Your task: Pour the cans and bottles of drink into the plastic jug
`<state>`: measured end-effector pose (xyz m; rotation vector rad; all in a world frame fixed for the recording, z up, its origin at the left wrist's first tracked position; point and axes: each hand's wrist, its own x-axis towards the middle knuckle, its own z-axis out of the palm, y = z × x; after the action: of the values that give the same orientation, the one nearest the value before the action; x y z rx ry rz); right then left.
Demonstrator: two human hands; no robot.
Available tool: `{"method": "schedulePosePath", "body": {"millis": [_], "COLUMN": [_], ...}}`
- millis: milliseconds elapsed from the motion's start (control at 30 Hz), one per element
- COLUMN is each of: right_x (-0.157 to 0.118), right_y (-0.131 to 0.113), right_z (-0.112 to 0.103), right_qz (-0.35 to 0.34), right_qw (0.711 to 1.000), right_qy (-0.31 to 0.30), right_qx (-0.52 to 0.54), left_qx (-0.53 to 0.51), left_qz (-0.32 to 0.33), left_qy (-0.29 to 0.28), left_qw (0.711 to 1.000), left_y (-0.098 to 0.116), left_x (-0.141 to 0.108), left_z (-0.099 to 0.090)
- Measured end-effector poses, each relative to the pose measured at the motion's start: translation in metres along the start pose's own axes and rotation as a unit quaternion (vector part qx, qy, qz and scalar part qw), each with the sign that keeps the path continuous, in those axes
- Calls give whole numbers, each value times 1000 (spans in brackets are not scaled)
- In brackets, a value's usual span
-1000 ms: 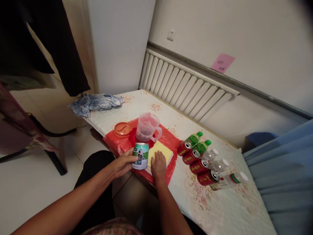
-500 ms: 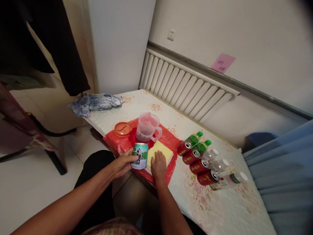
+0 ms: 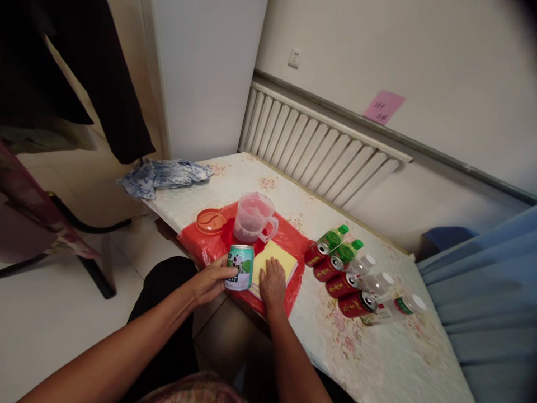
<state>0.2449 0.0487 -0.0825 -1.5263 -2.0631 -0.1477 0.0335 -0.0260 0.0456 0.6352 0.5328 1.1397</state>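
My left hand (image 3: 212,281) is closed around a teal and white drink can (image 3: 240,268), held upright at the table's front edge with its printed side facing me. My right hand (image 3: 272,282) lies flat, fingers stretched, on a stack of folded yellow cloths (image 3: 271,256). The cloths rest on a red plastic sheet (image 3: 199,242). Just behind the can stands a clear plastic measuring jug (image 3: 253,218), its handle to the right. An orange round lid (image 3: 210,221) lies left of the jug.
Several red cans (image 3: 343,285) stand in a row on the right, with green-capped bottles (image 3: 334,237) and white-capped clear bottles (image 3: 382,281) behind them. A blue patterned cloth (image 3: 168,176) lies at the table's far left. A radiator (image 3: 310,148) and blue curtain (image 3: 482,302) border the table (image 3: 377,364).
The can in my left hand has turned slightly, so its printed label shows from a different angle. My right hand has stayed on the yellow cloths.
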Motion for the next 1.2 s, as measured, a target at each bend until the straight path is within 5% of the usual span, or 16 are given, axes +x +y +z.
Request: {"method": "schedulePosePath", "body": {"millis": [1200], "right_x": [1], "right_y": [-3], "right_z": [-5], "right_qz": [16], "right_qw": [1000], "right_qy": [-21], "right_qx": [2], "left_qx": [-82], "left_qz": [-32], "left_qy": [-1], "left_qw": [996], "left_y": [-2], "left_x": [2], "left_z": [-10]}}
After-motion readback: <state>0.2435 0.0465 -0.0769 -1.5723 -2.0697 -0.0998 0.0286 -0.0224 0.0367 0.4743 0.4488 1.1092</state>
